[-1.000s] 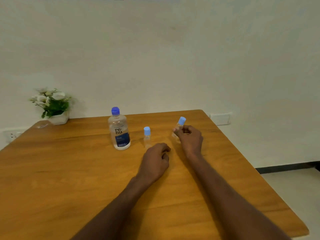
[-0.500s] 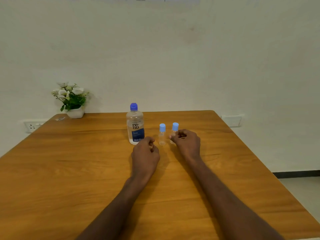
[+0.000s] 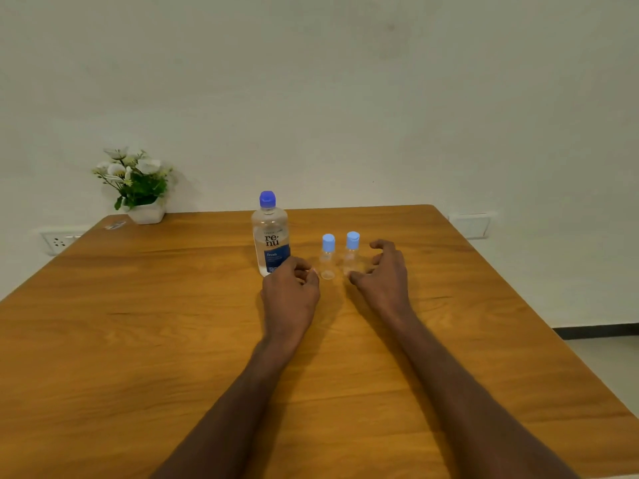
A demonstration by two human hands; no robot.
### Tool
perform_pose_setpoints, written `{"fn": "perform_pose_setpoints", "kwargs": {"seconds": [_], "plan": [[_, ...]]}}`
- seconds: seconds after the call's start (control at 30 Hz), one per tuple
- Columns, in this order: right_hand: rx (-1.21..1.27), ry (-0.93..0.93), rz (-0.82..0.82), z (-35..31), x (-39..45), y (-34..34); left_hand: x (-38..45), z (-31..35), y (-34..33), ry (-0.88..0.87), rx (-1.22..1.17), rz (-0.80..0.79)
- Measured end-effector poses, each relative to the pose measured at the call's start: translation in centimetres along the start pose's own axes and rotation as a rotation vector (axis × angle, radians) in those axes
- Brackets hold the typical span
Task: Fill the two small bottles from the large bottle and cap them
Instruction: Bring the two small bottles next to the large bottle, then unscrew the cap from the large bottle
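Note:
The large clear bottle (image 3: 270,236) with a blue cap and a "renu" label stands upright near the table's far middle. To its right two small clear bottles stand side by side, each with a light blue cap: the left small bottle (image 3: 327,256) and the right small bottle (image 3: 351,253). My left hand (image 3: 292,295) rests in front of the large bottle with fingers loosely curled, holding nothing. My right hand (image 3: 383,274) sits just right of the right small bottle, fingers spread apart and off it.
The wooden table (image 3: 138,340) fills the lower view, with its right edge dropping to the floor. A small white pot of flowers (image 3: 138,184) stands at the far left corner. Wall sockets (image 3: 57,240) sit on the left wall, and a switch plate (image 3: 470,224) on the right.
My right hand has set the right small bottle upright next to the other and let go of it, fingers spreading. My left hand shifted left toward the large bottle.

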State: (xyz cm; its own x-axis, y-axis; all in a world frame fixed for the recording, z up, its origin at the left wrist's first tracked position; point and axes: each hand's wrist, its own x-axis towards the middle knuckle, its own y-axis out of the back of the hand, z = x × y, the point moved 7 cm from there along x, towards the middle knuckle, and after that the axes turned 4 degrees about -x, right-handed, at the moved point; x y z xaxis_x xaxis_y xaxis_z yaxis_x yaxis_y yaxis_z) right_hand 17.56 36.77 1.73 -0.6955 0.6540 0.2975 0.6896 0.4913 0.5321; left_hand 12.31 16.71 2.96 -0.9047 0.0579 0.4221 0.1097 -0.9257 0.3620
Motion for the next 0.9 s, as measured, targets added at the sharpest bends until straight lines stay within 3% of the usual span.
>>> {"fn": "perform_pose_setpoints", "kwargs": {"seconds": [0.17,0.27,0.33,0.43,0.53,0.77,0.9], "plan": [[0.175,0.223,0.309,-3.5,-4.0,2.9,-0.3,0.9,3.3,-0.123,-0.031,0.172],[0.274,0.413,0.239,-7.1,-6.2,0.9,1.1,-0.2,5.7,-0.128,-0.067,0.261],[0.282,0.449,0.165,-9.2,-6.6,-1.3,2.4,-1.7,6.3,-0.036,-0.172,0.225],[0.292,0.44,0.087,-11.5,-6.4,-4.5,3.9,-4.1,5.9,0.16,-0.513,0.053],[0.304,0.389,0.06,-12.5,-5.7,-7.3,5.0,-5.6,6.4,0.245,-0.701,0.03],[0.337,0.295,0.039,-12.9,-3.9,-10.9,6.9,-4.7,7.8,0.086,-0.662,0.107],[0.379,0.23,0.0,-11.8,-3.0,-11.4,8.7,-2.4,7.7,-0.038,-0.597,0.046]]}}
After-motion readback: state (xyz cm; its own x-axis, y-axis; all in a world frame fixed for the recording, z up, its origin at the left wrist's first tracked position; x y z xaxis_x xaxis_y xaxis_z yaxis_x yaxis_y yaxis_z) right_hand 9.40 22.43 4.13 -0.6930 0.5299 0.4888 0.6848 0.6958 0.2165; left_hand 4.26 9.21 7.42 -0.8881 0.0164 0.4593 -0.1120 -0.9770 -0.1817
